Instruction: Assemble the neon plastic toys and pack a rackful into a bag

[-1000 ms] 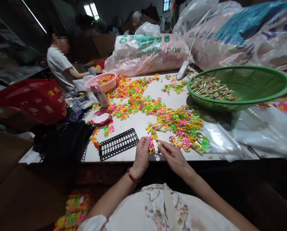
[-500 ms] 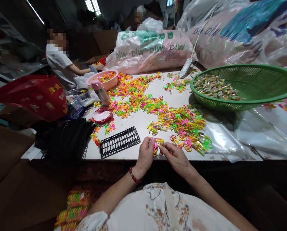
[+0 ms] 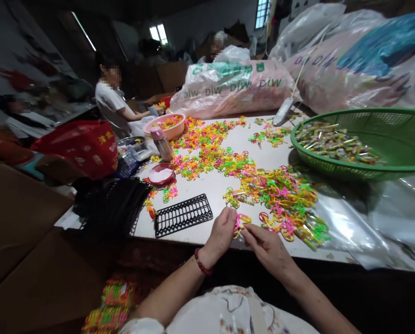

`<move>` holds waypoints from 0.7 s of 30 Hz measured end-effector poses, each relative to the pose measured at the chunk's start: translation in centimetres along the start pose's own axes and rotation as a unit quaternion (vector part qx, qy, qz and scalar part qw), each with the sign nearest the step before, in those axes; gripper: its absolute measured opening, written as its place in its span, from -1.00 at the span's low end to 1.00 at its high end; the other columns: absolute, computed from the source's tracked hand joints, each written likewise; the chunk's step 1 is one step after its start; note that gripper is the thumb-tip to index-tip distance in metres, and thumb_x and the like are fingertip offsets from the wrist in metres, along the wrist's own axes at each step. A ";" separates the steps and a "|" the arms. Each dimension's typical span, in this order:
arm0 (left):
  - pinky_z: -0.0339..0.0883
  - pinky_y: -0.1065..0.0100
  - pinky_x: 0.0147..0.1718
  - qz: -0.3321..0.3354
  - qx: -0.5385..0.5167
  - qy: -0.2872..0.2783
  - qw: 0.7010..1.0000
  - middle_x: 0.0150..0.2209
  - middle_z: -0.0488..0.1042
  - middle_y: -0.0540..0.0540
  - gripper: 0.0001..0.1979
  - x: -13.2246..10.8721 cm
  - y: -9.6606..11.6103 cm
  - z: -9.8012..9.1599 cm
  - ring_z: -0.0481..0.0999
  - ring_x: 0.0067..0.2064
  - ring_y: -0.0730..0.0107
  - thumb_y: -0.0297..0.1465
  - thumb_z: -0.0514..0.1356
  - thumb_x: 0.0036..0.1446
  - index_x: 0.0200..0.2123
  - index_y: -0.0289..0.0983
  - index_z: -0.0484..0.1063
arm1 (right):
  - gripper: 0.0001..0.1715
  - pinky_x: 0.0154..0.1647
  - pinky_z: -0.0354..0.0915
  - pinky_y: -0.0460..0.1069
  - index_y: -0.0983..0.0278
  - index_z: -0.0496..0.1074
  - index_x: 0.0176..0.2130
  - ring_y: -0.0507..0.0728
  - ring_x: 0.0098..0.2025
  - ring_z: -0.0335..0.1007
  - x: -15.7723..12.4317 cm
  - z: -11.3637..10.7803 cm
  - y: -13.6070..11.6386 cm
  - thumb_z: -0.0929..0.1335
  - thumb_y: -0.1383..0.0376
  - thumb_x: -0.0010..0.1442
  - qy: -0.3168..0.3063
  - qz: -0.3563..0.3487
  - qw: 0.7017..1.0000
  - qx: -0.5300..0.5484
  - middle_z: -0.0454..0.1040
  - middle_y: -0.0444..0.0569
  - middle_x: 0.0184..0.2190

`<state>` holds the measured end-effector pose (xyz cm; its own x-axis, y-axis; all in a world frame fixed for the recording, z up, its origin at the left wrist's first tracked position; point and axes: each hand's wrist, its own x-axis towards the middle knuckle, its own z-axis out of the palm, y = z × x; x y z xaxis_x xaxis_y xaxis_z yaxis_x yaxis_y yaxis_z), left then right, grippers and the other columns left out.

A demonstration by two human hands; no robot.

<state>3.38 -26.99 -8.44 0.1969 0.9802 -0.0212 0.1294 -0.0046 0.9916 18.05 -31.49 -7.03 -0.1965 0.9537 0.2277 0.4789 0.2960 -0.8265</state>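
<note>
While both hands meet at the near edge of the tabletop [image 3: 210, 183], I log the grip first; left hand [image 3: 222, 227] curled, thumb and fingertips pinched on a small pink-and-yellow plastic piece [image 3: 240, 219]; right hand [image 3: 268, 246] pinched on the same piece from the other side, fingers drawn together; whether the right holds a second small part as well, I cannot tell.

Position: piece held just above the tabletop, between the black grid tray [image 3: 182, 215] and the heap of neon plastic pieces [image 3: 280, 195], which spills onto a clear plastic sheet [image 3: 349, 218].

Handling, my judgement: very light; thin moulded loops, springy rather than stiff, likely to flex or snap if squeezed flat; smooth surface, so it may slip from dry fingertips; loops in the heap look tangled and would drag neighbours along.

Where to hold: at the rim of a loop, pinched edge-on between thumb and forefinger, not across the open middle.

Green basket [image 3: 349, 169] stands well apart to the right, part filled.
</note>
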 end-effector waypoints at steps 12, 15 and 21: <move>0.14 0.13 0.06 -0.024 0.500 0.203 0.841 0.03 0.32 -0.34 -0.65 16.1 -1.3 -11.0 0.23 0.14 -0.05 -0.38 0.26 0.05 -0.08 -0.36 0.37 | -0.48 -0.20 0.43 0.10 0.32 0.41 0.04 0.28 -0.11 0.42 2.6 -9.3 7.2 0.23 0.04 0.27 0.237 0.032 0.901 -0.363 0.33 0.22 -0.04; 0.11 0.10 0.08 -0.031 0.533 0.191 0.824 0.03 0.32 -0.38 -0.69 18.0 -2.4 -11.8 0.23 0.13 -0.08 -0.36 0.20 0.12 -0.10 -0.41 0.41 | -0.58 -0.10 0.43 0.13 0.33 0.44 -0.04 0.29 -0.05 0.40 2.0 -7.7 9.0 0.19 0.15 0.30 0.237 -0.015 0.908 -0.344 0.34 0.21 -0.10; 0.13 0.17 0.04 -0.020 0.572 0.158 0.805 -0.09 0.39 -0.37 -0.72 19.2 -3.0 -13.3 0.31 0.03 0.06 -0.48 -0.01 0.24 -0.13 -0.44 0.45 | -0.52 0.03 0.40 0.14 0.32 0.33 0.14 0.29 0.05 0.38 1.5 -7.7 8.1 0.20 0.15 0.33 0.245 -0.017 0.913 -0.327 0.33 0.23 0.05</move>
<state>-6.15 -5.56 -10.13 -0.0633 0.9848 0.1618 0.9750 0.0264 0.2208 28.21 -27.22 -9.45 0.1093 0.8053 0.5828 0.9193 0.1411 -0.3673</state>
